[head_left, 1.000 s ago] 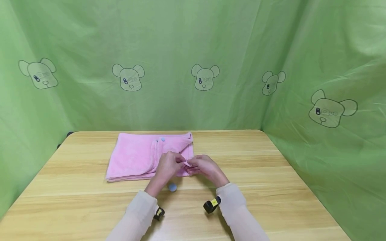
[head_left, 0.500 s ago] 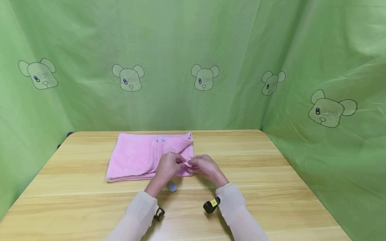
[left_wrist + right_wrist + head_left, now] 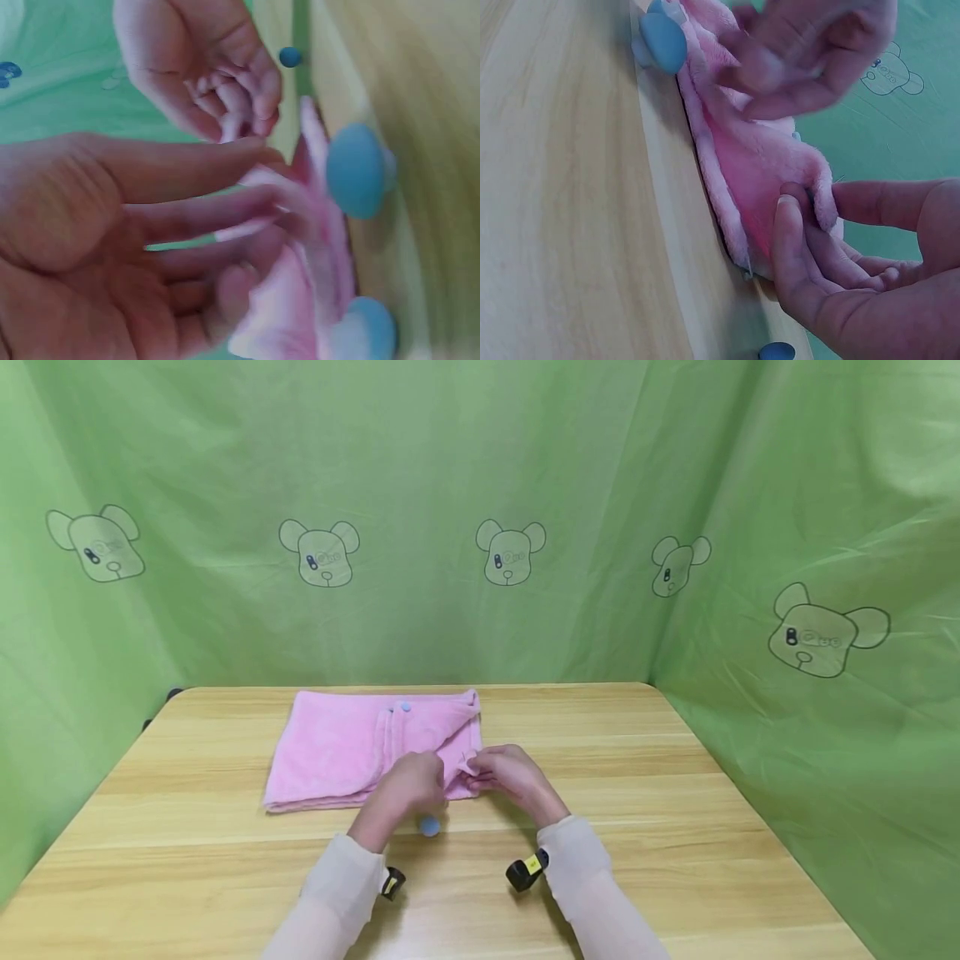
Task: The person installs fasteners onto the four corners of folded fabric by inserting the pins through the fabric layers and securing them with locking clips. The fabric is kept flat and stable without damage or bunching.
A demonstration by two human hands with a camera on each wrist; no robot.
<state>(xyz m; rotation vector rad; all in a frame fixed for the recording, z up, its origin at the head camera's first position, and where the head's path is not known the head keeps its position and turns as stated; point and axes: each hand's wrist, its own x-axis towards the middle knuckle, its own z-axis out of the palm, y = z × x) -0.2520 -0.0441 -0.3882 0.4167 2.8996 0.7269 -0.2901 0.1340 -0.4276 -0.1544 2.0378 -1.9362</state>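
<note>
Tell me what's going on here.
A person is handling a folded pink plush cloth on a wooden table. The right hand pinches an edge at the cloth's right end, while the left hand, seemingly empty, hangs over its near side beside a round blue cap. Another blue cap shows near the far edge.

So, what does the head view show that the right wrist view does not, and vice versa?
Only the head view: both sleeves and the black wrist cameras.
Only the right wrist view: a dark blue knob at the bottom edge.
Both: the pink cloth, the left hand, the right hand pinching the cloth, the light blue knob, the wooden table and the green curtain.
</note>
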